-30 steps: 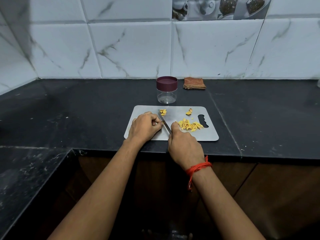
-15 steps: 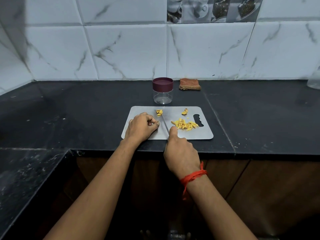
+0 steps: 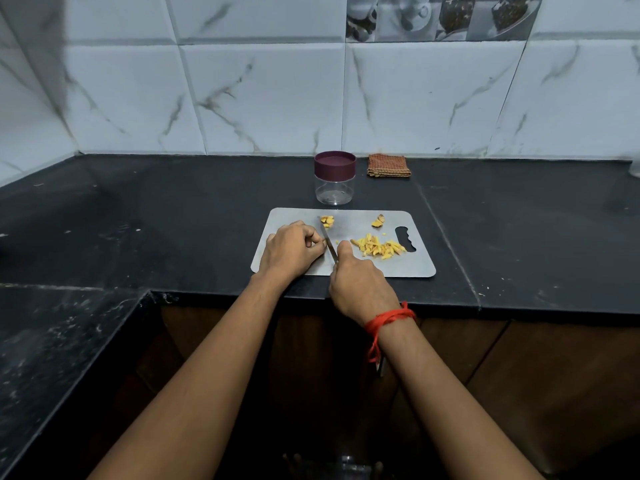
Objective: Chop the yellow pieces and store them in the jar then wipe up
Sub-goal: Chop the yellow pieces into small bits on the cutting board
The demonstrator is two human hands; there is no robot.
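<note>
Head view is showing two hands working over one grey board (image 3: 410, 266) on a black bench (image 3: 173, 220). The right hand (image 3: 360, 285), with a red thread (image 3: 388, 318) around its wrist, is gripping one knife (image 3: 328, 242) with its forefinger lying along the back of the blade. The left hand (image 3: 291, 251) is resting on the board just left of the blade with its fingers curled. Whether it is pinching a piece cannot be told.

The yellow pieces (image 3: 379, 247) are lying on the board in three groups: one big heap right of the blade, one far-left cluster (image 3: 327, 221) by the knife tip, and one far-right cluster (image 3: 377, 221) near the handle slot.

One clear jar (image 3: 335, 190) is standing just beyond the board's far edge, not touching it, with its maroon lid (image 3: 335, 163) on. One folded cloth (image 3: 388, 165) is lying right of the jar, against the wall (image 3: 263, 98).

The board's near edge is sitting close to the bench's near edge, and the right wrist is hanging past that edge. Bare bench is stretching wide to the left and right of the board.
</note>
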